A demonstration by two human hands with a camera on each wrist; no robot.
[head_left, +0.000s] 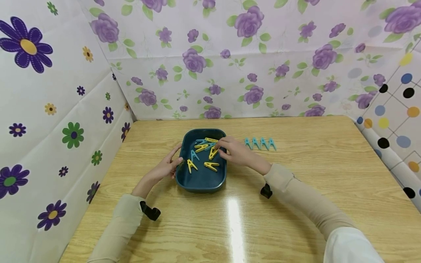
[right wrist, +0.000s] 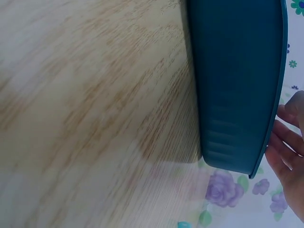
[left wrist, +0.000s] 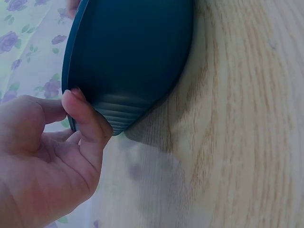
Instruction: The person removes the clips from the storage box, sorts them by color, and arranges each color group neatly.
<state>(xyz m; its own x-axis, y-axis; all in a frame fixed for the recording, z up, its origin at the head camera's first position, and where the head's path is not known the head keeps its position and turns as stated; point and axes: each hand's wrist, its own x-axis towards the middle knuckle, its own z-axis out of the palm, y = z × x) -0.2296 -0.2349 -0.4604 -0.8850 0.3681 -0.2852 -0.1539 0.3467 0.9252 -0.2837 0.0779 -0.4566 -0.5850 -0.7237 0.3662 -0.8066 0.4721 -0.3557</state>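
A dark teal tray (head_left: 201, 181) sits mid-table and holds several yellow clips (head_left: 211, 166) and a few blue clips (head_left: 194, 155). My left hand (head_left: 179, 153) rests against the tray's left side, thumb on the rim and fingers fairly straight. In the left wrist view the thumb (left wrist: 88, 118) presses on the tray's outer wall (left wrist: 137, 52). My right hand (head_left: 217, 150) reaches over the tray's right rim, and its fingertips pinch a yellow clip (head_left: 212, 153). The right wrist view shows only the tray's wall (right wrist: 237, 80) and some fingers (right wrist: 285, 147) beyond it.
A row of several blue clips (head_left: 260, 143) stands on the wooden table (head_left: 312, 175) just right of the tray. Flowered sheets wall the table at the left, back and right. The near table edge lies under my forearms.
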